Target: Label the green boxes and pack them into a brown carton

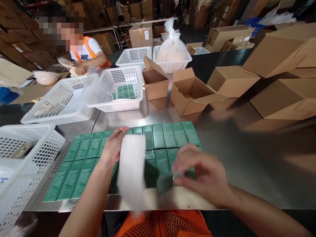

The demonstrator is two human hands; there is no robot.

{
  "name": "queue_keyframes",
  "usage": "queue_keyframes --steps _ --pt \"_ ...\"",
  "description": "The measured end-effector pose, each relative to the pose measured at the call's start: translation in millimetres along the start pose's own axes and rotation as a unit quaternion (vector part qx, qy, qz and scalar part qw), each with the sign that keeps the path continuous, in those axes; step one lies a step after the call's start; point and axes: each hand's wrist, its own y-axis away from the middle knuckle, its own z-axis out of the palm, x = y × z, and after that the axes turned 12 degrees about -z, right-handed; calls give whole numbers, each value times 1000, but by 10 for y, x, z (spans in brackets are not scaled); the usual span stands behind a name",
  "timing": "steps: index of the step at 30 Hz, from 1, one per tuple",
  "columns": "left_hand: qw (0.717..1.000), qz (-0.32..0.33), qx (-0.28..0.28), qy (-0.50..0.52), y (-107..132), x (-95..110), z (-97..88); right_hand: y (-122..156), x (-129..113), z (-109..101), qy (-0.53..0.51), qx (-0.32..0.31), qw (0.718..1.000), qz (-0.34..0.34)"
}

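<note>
Green cartons (pixel 158 135) lie in two rows at lower centre, many laid (count unclear). Left hand (pixel 114 146) pinches a white sheet (pixel 131 171); right hand (pixel 202 174) grasps one blurred dark carton (pixel 165 183).

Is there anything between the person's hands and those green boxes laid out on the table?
Nothing visible. The left hand holds a white sheet right over the rows of green boxes, and the right hand already has a blurred dark green item in its grip.

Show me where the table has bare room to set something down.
Bare steel lies right of the green boxes, below the open cartons. A smaller patch sits between the green boxes and the white baskets. The left side is crowded with baskets.
</note>
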Motion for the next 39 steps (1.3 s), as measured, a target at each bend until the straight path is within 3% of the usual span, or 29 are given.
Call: queue_keyframes --steps 2,4,6,8,11,16,23,34,39 --pt "993 -3 -47 -109 22 13 43 -146 242 -150 13 60 984 170" --pt "965 13 -104 -240 59 -53 161 -261 563 -221 -1 47 953 299" --pt "928 45 -142 -340 79 -172 303 -326 861 -219 -43 31 929 365" --pt "909 61 -141 -387 68 -298 423 -347 1083 -176 -67 18 916 395" --pt "903 45 -99 -415 9 -425 523 -333 1297 -98 -48 -16 918 392" --pt "893 28 -37 -447 -72 -469 602 -284 1528 -2 129 -78 942 299" --pt "873 21 -12 -487 -113 -448 669 -190 1550 65 212 -123 928 282" --pt "858 22 -16 -513 -212 -411 686 -153 1489 117 257 -137 913 285" --pt "857 41 -15 -513 -192 -410 614 -160 1580 139 286 -90 911 284"
